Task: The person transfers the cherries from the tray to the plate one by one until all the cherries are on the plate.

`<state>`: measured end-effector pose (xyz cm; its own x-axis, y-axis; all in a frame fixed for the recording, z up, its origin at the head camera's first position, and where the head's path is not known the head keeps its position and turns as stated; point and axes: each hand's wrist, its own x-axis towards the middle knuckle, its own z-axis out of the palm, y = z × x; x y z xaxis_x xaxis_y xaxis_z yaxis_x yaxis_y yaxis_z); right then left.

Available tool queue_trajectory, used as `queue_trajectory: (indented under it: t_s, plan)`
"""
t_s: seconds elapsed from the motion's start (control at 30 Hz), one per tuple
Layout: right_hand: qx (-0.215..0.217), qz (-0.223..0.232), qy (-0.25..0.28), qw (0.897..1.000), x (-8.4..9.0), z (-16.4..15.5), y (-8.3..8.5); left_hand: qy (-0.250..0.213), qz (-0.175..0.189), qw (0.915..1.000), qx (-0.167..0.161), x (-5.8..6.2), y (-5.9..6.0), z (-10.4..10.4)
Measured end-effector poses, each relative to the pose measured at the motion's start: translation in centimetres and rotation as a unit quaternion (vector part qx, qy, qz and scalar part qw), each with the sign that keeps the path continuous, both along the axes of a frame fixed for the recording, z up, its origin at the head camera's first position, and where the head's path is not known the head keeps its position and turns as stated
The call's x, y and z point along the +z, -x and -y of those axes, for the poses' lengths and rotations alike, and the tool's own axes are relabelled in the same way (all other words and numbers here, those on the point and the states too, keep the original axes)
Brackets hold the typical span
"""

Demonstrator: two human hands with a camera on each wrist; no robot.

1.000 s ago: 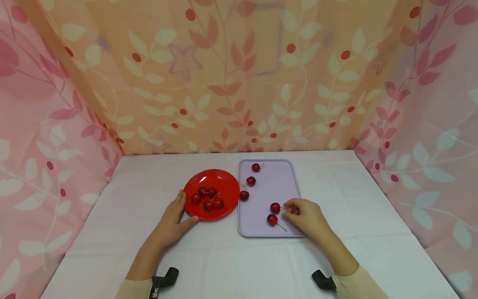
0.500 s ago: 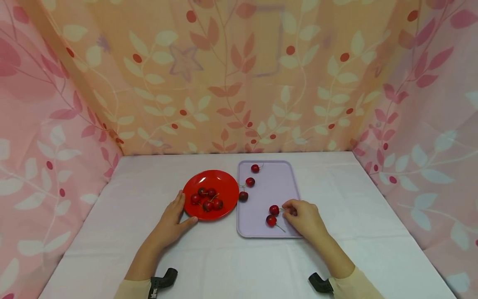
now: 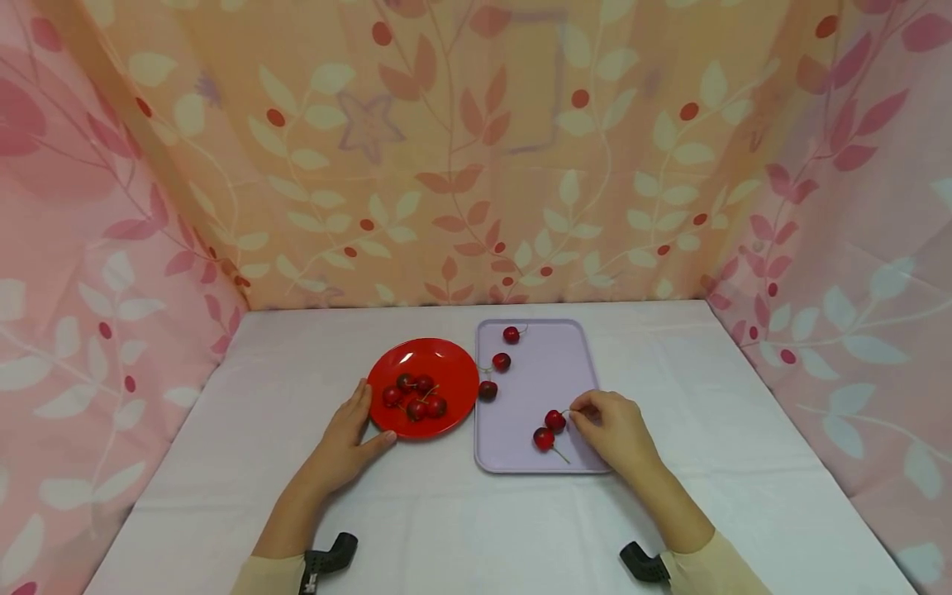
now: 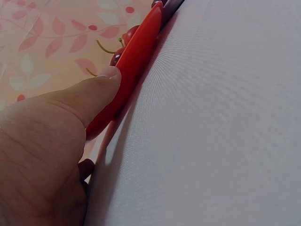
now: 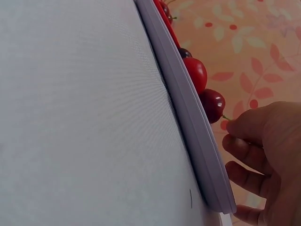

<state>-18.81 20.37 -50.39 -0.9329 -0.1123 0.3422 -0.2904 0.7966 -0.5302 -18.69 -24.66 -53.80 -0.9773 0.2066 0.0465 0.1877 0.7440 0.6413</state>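
Note:
My left hand (image 3: pixel 345 438) rests against the left and near rim of a red plate (image 3: pixel 457 359), fingers along the side and thumb touching the edge. Several cherries (image 3: pixel 416 409) with stems lie in the plate. In the left wrist view, the thumb (image 4: pixel 101 89) meets the plate's rim (image 4: pixel 131 75). Over the right side of a lilac tray (image 3: pixel 535 355), my right hand (image 3: pixel 613 430) pinches a cherry (image 3: pixel 554 421) by its stem between thumb and forefinger. Another cherry (image 3: pixel 544 439) lies just beside it, its stem pointing to the near right. The right wrist view shows the pinched cherry (image 5: pixel 212 106) near the fingertips.
Three more cherries lie along the tray's left side: a far one (image 3: pixel 511 335), a middle one (image 3: pixel 502 362) and a near one (image 3: pixel 487 390) close to the plate. A white cloth (image 3: pixel 446 529) covers the table. Patterned curtains (image 3: pixel 476 165) stand around it.
The right hand's fingertips have drawn the cherry by its stem slightly to the right and nearer. The left hand and the plate stay in place.

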Motion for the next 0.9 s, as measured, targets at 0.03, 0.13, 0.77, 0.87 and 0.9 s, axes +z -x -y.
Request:
queue_trajectory:
  t_s: [0.03, 0.13, 0.77, 0.87, 0.9]
  plan:
    - [0.008, -0.003, 0.004, 1.000, 0.0, 0.0, 0.0, -0.001, -0.001, 1.0000, -0.001, 0.0, 0.0, 0.0]
    - [0.025, -0.016, 0.017, 0.999, 0.0, -0.1, 0.1, -0.003, -0.003, 1.0000, 0.000, 0.0, -0.1, 0.0]
    - [0.019, 0.005, 0.114, 0.993, 0.9, 0.3, 0.0, -0.006, 0.001, 1.0000, 0.003, 0.0, 0.0, 0.0]
    - [0.033, 0.021, 0.136, 0.990, 1.5, 0.6, 0.0, -0.006, -0.001, 1.0000, 0.003, -0.1, 0.1, 0.0]
    - [0.037, 0.027, 0.141, 0.989, 1.7, 0.7, 0.1, -0.006, -0.002, 1.0000, 0.003, -0.1, 0.1, 0.0]
